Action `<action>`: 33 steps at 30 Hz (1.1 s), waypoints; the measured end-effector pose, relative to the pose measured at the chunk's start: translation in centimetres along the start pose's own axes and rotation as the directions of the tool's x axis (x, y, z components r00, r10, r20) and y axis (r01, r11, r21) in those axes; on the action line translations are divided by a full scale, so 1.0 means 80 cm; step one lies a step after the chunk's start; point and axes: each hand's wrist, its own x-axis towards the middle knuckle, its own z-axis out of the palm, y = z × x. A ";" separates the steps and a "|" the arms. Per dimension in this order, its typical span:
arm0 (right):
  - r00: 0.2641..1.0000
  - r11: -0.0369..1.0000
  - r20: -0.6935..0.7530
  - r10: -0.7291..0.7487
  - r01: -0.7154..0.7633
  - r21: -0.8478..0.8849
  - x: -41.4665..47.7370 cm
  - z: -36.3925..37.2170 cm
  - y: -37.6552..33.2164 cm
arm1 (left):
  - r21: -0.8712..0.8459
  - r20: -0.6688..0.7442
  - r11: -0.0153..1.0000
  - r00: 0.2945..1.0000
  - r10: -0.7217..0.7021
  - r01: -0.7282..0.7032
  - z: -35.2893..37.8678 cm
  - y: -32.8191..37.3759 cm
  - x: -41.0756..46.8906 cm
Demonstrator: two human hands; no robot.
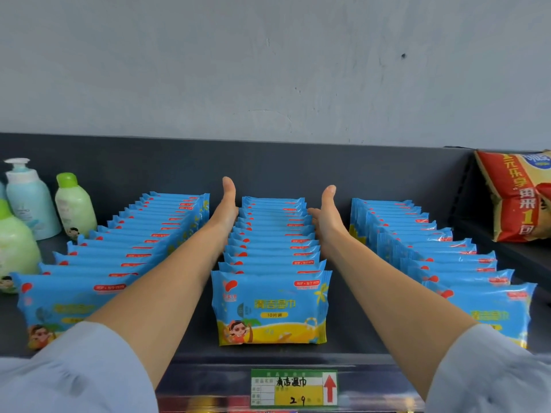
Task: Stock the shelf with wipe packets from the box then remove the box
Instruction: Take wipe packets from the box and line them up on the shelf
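Shelf (196, 335); left hand (225, 210), right hand (328, 217) along middle row (271, 248)

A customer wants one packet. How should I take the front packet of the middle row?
Pinch the front packet by its top crimped edge, from above: it stands upright, its back against the row, leaving that thin edge open to the fingers.

bare shelf (343, 329) lanes between three packet rows (272, 251); bottles (29, 201) crowd left, snack bag (515, 198) right.
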 end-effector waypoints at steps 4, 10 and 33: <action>0.999 1.000 0.034 0.017 -0.016 -0.009 0.001 0.004 -0.004 | 0.009 0.038 1.000 0.999 -0.014 0.013 0.000 -0.002 0.004; 1.000 1.000 -0.003 0.010 -0.010 -0.020 0.013 0.003 -0.001 | 0.016 0.028 1.000 1.000 -0.003 0.003 -0.002 -0.002 0.012; 0.965 0.732 0.002 -0.262 0.201 -0.651 -0.051 0.016 -0.052 | 0.565 0.026 0.796 0.970 0.244 -0.215 0.017 0.045 -0.014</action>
